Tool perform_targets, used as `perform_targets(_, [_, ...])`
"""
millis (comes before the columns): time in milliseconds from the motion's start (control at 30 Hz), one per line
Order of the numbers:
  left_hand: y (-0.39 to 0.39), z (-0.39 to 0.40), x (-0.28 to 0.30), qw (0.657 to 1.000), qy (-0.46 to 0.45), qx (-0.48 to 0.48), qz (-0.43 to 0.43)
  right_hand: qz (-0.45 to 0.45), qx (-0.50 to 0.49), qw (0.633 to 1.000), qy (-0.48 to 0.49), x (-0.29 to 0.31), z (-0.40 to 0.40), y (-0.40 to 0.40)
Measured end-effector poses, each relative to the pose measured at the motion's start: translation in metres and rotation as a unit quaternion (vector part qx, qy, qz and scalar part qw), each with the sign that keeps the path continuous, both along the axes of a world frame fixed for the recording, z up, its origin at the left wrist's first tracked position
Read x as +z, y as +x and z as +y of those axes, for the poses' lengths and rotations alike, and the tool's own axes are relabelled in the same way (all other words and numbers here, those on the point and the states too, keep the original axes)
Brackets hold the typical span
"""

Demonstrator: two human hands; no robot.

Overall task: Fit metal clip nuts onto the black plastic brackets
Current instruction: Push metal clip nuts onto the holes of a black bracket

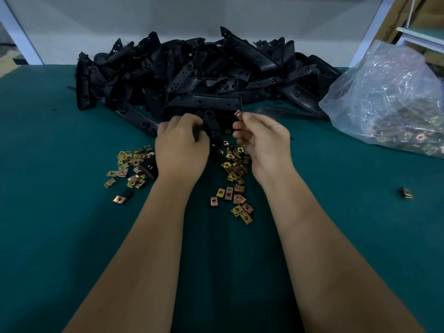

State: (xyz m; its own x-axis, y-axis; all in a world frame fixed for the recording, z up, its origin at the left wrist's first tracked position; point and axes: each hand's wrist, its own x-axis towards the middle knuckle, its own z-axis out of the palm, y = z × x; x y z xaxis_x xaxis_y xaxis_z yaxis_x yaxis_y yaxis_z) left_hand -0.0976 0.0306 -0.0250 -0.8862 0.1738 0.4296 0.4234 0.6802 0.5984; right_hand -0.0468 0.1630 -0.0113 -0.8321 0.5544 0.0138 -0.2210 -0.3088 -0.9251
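My left hand (180, 145) grips a black plastic bracket (212, 127) that sticks up past its fingers. My right hand (263, 140) pinches one metal clip nut (238, 115) between thumb and forefinger, raised just right of the bracket's top and apart from it. Loose brass-coloured clip nuts (236, 186) lie scattered on the green table under and between my wrists, with a second scatter of nuts (131, 168) to the left. A big heap of black brackets (192, 75) fills the back of the table.
A clear plastic bag of clip nuts (394, 102) slumps at the right. One stray nut (406, 193) lies far right. A small black piece (149, 167) rests among the left nuts. The green table surface (48, 188) runs to a white wall behind.
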Motion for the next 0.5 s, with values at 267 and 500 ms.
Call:
perform_targets(267, [-0.0010,0.0035,-0.0048,0.986,-0.157,0.002,-0.061,0.036,0.018,0.997,-0.064,0.0007,0.0028,0.0007])
perform_targets(500, [-0.0028,0.0022,-0.0063,0.992,-0.125,-0.018,-0.017,0.047,0.024,0.996,-0.067,0.0021,0.0016,0.0001])
